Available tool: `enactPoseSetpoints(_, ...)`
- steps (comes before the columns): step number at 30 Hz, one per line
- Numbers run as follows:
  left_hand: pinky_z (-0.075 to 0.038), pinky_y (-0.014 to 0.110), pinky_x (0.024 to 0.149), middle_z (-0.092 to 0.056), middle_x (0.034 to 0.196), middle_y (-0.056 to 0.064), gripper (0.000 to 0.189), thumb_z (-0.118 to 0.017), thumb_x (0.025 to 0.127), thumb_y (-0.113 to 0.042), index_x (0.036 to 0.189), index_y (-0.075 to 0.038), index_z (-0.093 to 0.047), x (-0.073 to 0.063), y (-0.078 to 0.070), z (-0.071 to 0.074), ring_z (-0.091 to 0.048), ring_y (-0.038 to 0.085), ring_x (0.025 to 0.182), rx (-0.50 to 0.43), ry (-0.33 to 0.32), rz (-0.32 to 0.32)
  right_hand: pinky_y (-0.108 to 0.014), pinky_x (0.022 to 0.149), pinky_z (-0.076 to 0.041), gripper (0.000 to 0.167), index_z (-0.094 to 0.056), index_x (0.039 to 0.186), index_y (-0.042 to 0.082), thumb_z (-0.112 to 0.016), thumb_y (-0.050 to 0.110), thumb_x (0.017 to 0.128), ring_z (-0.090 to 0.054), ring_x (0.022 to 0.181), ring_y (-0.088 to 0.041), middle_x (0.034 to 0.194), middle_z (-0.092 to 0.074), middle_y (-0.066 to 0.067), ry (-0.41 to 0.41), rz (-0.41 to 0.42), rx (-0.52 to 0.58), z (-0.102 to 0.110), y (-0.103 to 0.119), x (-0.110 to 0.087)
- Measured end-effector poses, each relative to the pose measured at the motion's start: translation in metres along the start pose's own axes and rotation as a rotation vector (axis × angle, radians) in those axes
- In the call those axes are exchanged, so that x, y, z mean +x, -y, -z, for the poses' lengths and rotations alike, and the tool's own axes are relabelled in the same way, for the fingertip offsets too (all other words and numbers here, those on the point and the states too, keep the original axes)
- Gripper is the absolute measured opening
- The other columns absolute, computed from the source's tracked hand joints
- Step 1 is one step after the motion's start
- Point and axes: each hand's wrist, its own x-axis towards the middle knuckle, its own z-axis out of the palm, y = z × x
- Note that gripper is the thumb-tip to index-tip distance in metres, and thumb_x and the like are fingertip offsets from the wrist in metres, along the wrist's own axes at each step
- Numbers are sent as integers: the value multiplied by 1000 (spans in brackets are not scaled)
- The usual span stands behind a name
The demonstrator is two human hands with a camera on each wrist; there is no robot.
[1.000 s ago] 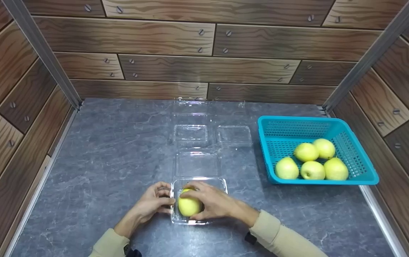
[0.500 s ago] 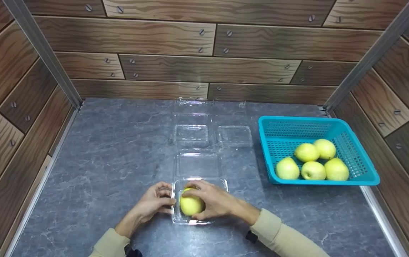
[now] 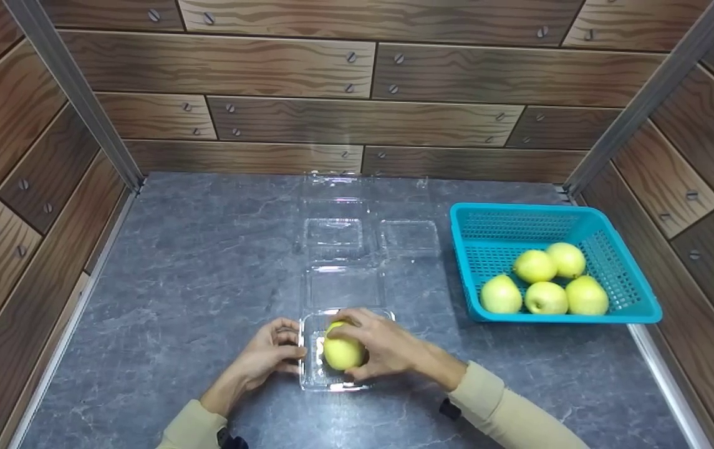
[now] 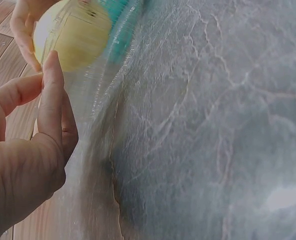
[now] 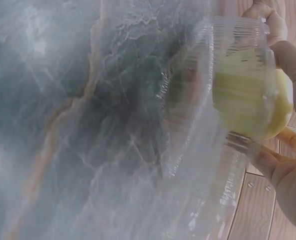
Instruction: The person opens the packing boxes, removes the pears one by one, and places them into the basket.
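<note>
A clear plastic clamshell box lies at the front middle of the table, its lid folded out flat behind it. My left hand pinches the box's left rim between thumb and fingertips, as the left wrist view also shows. Inside the box walls is a yellow-green pear, gripped by my right hand with fingers over its far side and thumb at its near side. In the right wrist view the pear shows through the clear wall, and part of the right hand curls round it.
A turquoise basket with several more pears stands on the right. Further clear plastic boxes lie behind the lid, towards the back wall. Wood-patterned walls enclose the grey marbled table at the back and sides.
My right hand has moved the pear to the right and slightly away from me inside the box. The left hand has stayed at the rim.
</note>
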Motion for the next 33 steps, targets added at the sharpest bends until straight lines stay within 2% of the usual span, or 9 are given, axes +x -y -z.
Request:
enactPoseSetpoints(12, -70, 34, 68, -64, 96, 6, 43, -68, 87, 13, 123, 4, -47, 2, 2, -2, -67, 15, 80, -4, -13, -7, -45, 99, -65, 65, -65, 132, 16, -92, 34, 75, -62, 129, -32, 146, -58, -14, -12, -33, -44, 30, 0, -15)
enactPoseSetpoints(19, -69, 34, 68, -63, 96, 6, 44, -68, 87, 13, 124, 6, -46, 1, 2, -2, -67, 15, 80, 2, -10, -9, -45, 95, -66, 66, -64, 130, 17, -93, 33, 73, -63, 127, -32, 145, -59, -14, -64, -26, -94, 48, -2, -26)
enactPoseSetpoints(27, -69, 33, 66, -63, 95, 5, 43, -67, 87, 15, 124, 6, -47, 1, 2, -2, -67, 15, 79, -6, -10, -7, -46, 90, -68, 67, -65, 130, 20, -93, 34, 71, -63, 125, -31, 143, -60, -11, -84, -79, -146, 73, -6, -42)
enactPoseSetpoints(33, -69, 33, 66, -62, 95, 6, 42, -67, 86, 14, 122, 4, -48, 1, 4, -2, -67, 15, 79, -4, -11, -10, -43, 89, -68, 68, -65, 128, 18, -94, 33, 68, -64, 123, -31, 141, -60, -12, -137, -76, -193, 88, -13, -57)
